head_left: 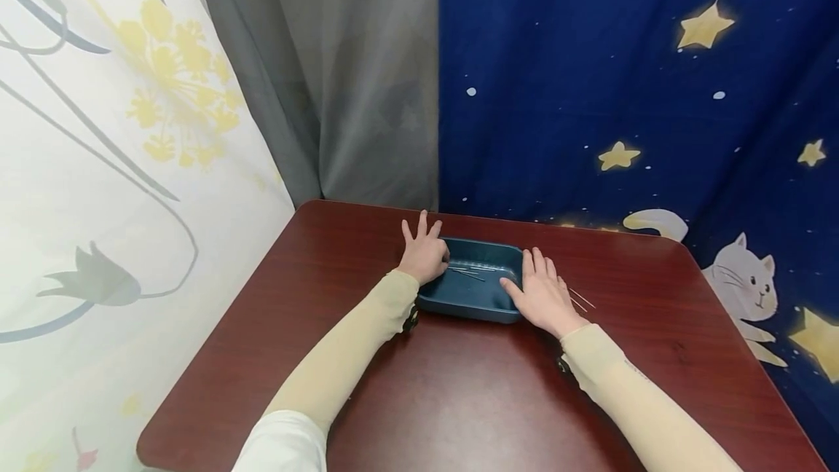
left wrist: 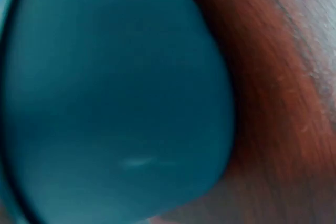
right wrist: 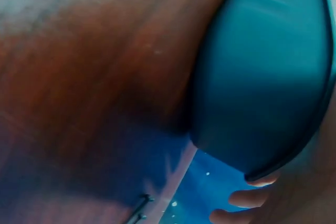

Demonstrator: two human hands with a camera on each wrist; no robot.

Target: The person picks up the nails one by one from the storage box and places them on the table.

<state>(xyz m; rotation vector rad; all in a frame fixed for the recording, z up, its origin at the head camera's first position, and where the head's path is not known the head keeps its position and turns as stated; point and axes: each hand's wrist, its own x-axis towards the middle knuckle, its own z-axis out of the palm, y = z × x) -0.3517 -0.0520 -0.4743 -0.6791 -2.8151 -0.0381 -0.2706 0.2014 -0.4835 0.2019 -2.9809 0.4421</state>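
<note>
A dark teal rectangular tray [head_left: 472,306] sits on the table, with several thin metal sticks [head_left: 467,273] lying inside it. At the tray's left end my left hand [head_left: 423,257] pinches the rim with thumb and forefinger, the other fingers spread upward. My right hand [head_left: 545,293] rests at the right end with straight fingers, its thumb over the inside. In the right wrist view its fingers [right wrist: 249,199] show beyond the rim. Only the tray's outer wall [left wrist: 126,93] fills much of the left wrist view; the left hand is hidden there.
A couple of thin sticks [head_left: 582,299] lie on the reddish-brown table [head_left: 452,399], just right of the right hand. Behind the table hang a grey curtain [head_left: 380,93] and a blue starry curtain [head_left: 564,93]. A white patterned curtain [head_left: 98,188] hangs along the left.
</note>
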